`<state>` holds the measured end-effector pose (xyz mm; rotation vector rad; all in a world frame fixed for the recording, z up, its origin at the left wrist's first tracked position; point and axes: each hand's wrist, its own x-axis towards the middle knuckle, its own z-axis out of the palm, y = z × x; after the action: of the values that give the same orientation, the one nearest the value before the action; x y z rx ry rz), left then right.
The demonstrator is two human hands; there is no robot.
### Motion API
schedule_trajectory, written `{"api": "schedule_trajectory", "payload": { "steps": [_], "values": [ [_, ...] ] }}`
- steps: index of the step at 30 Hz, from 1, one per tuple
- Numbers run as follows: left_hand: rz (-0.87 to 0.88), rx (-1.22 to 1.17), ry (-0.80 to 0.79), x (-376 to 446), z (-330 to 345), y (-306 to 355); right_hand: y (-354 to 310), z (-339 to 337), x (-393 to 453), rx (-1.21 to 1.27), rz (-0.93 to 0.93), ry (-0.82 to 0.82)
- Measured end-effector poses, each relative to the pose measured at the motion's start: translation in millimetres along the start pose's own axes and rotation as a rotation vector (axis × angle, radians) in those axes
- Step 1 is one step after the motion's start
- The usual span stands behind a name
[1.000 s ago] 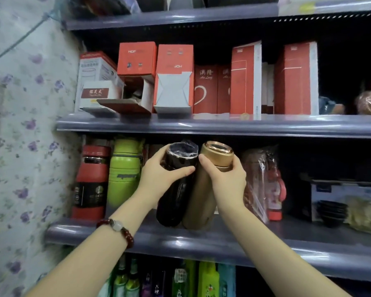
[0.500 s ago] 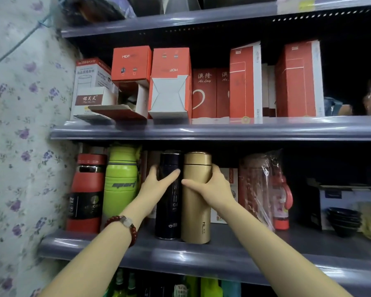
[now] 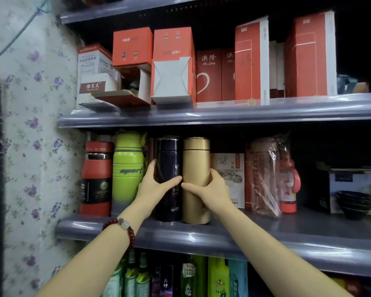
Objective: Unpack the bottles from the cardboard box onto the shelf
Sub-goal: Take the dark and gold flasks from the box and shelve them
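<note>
We have brought the black bottle [image 3: 169, 179] and gold bottle [image 3: 196, 179] upright from their tilt a second ago; both now stand side by side on the middle shelf [image 3: 266, 234], so placing looks nearly finished. Our left hand [image 3: 154, 185] wraps the black one, our right hand [image 3: 210, 187] the gold. Both are slim, smooth, capped cylinders.

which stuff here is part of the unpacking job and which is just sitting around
Part of the job: dark blue bottle under the left hand; gold bottle in the right hand; middle shelf.

Just there: red bottle, green bottle, orange boxes, stacked black bowls.
</note>
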<state>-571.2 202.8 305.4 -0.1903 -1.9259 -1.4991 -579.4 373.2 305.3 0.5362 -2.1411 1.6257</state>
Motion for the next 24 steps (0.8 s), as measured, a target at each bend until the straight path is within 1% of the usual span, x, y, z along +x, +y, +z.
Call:
{"api": "schedule_trajectory", "payload": {
  "steps": [4,8,11,16,21,24],
  "values": [
    [-0.029,0.006,-0.001,-5.0,-1.5,-2.0,2.3,3.6,0.9,0.036,0.0,-0.012],
    [-0.071,0.018,-0.035,-11.7,0.9,-1.5,6.1,2.5,-5.3,0.021,0.027,-0.064],
    [-0.078,0.105,-0.053,-18.9,-2.8,2.5,5.3,3.2,-10.5,-0.042,0.095,-0.108],
    [-0.081,0.3,-0.005,-37.8,-13.6,10.4,-2.1,-5.9,-25.3,-0.214,0.12,-0.115],
    [-0.122,0.339,-0.016,-53.7,-29.6,11.8,-7.5,-12.2,-48.6,-0.275,0.076,-0.072],
    [-0.123,0.327,-0.009,-64.6,-38.9,14.2,-13.7,-13.6,-61.4,-0.268,0.03,-0.045]
  ]
}}
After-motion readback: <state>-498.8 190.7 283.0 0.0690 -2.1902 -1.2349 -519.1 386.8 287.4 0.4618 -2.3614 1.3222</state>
